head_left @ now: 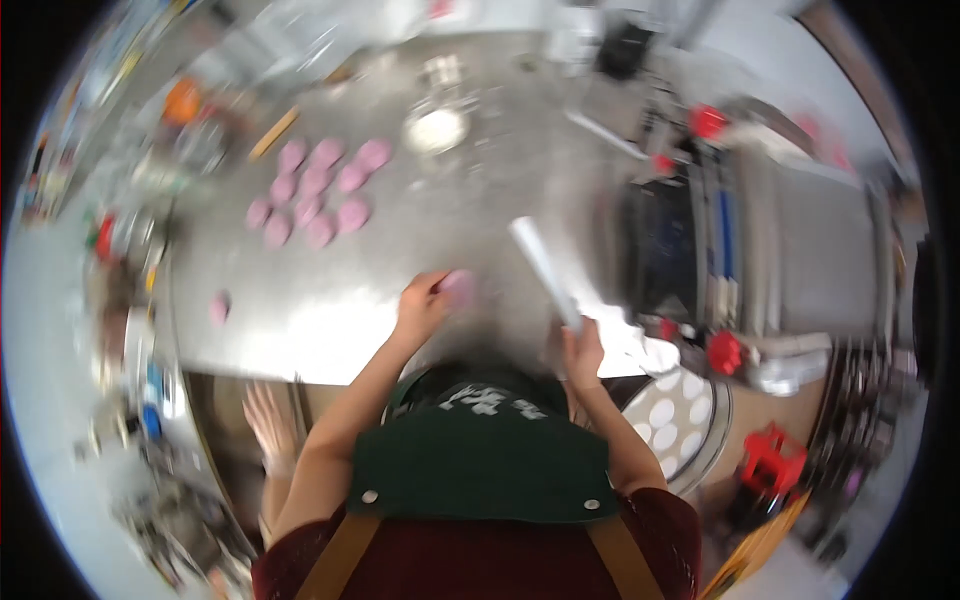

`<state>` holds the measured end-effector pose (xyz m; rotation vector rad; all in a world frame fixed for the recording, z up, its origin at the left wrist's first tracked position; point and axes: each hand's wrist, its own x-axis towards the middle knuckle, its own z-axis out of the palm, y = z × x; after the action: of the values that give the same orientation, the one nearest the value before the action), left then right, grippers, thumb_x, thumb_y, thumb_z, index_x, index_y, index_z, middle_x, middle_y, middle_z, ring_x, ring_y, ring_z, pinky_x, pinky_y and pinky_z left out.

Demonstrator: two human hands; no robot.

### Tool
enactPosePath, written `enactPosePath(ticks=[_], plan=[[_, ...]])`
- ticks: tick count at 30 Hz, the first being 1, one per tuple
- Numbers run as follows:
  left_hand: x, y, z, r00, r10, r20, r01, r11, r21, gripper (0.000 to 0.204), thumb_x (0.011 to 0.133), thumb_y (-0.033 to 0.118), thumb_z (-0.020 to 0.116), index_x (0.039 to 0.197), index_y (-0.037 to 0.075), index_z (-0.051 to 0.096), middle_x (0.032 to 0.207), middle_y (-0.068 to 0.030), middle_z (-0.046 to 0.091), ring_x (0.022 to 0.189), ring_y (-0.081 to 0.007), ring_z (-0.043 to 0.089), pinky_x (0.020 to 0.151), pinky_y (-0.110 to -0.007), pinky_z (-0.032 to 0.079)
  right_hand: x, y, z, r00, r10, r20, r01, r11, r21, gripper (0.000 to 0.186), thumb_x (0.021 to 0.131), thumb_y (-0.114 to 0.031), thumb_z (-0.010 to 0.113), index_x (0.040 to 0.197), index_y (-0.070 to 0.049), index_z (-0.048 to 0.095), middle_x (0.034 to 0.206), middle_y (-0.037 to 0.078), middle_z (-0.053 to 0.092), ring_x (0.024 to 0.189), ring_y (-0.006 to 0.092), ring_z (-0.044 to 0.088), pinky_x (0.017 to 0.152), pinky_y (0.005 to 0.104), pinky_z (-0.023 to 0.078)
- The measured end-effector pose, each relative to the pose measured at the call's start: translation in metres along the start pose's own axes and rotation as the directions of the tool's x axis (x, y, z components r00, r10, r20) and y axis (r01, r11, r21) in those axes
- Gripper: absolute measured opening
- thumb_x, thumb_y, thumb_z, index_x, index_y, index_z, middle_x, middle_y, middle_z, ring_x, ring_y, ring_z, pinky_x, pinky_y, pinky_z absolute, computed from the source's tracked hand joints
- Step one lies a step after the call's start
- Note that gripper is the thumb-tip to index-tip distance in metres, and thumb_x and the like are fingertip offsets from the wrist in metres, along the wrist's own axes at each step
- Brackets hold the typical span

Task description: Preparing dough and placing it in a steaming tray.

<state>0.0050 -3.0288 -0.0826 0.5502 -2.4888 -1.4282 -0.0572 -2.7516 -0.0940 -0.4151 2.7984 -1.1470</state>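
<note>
My left hand [424, 303] pinches a flat pink dough round [458, 289] by its edge, just above the metal table [420, 230]. In my right hand [583, 352] is a smooth white rolling pin [543, 265], gripped at its near end and slanting away to the left; motion blurs it. A cluster of several pink dough pieces [315, 181] lies at the table's far left. One more pink piece [220, 307] sits alone near the left edge. Beyond my hands stands a bowl of white powder [437, 131].
A machine with red knobs [724, 352] and a grey belt [815, 250] stands on the right. Below it is a round tray of white discs [672, 425]. A wooden stick [273, 134] lies far left. Another person's hand [270, 420] shows by my left arm.
</note>
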Motion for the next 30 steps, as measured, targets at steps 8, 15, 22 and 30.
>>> enactPosePath(ticks=[8,15,22,30], plan=[[0.012,-0.001,-0.015,0.918,0.161,0.362,-0.128,0.985,-0.113,0.020,0.077,0.005,0.051,0.095,0.000,0.057,0.087,-0.0115,0.055,0.077,-0.0190,0.055,0.065,-0.028,0.045,-0.060,-0.037,0.043,0.977,0.156,-0.146,-0.158,0.987,-0.005,0.032,0.076,-0.024,0.057,0.096,-0.001,0.047,0.084,0.017,0.054,0.076,0.0343,0.054,0.066,0.0410,0.044],[0.036,-0.023,0.001,0.774,-0.355,0.524,0.569,0.754,-0.329,0.025,0.079,0.008,0.052,0.103,0.001,0.053,0.092,-0.0054,0.054,0.079,-0.0146,0.053,0.065,-0.026,0.045,-0.091,-0.057,0.062,0.911,0.354,-0.213,-0.358,0.933,0.022,0.033,0.078,-0.027,0.054,0.099,-0.003,0.046,0.082,0.015,0.055,0.077,0.0317,0.055,0.065,0.0414,0.044],[0.041,-0.082,0.023,0.905,-0.140,0.401,0.142,0.990,0.027,0.022,0.074,0.010,0.057,0.092,-0.002,0.054,0.082,-0.0086,0.056,0.076,-0.0164,0.053,0.066,-0.029,0.044,-0.101,-0.049,0.065,0.919,0.322,-0.228,-0.328,0.945,0.015,0.033,0.078,-0.026,0.054,0.099,-0.002,0.047,0.083,0.016,0.056,0.076,0.0321,0.056,0.065,0.0406,0.044],[0.027,-0.042,0.032,0.865,-0.259,0.430,0.421,0.841,-0.339,0.027,0.073,0.005,0.057,0.099,0.000,0.051,0.087,-0.0093,0.057,0.073,-0.0154,0.054,0.064,-0.027,0.045,-0.071,-0.044,0.032,0.967,0.192,-0.166,-0.207,0.975,-0.082,0.030,0.074,-0.019,0.059,0.096,-0.001,0.049,0.082,0.017,0.054,0.074,0.0341,0.055,0.064,0.0411,0.044]])
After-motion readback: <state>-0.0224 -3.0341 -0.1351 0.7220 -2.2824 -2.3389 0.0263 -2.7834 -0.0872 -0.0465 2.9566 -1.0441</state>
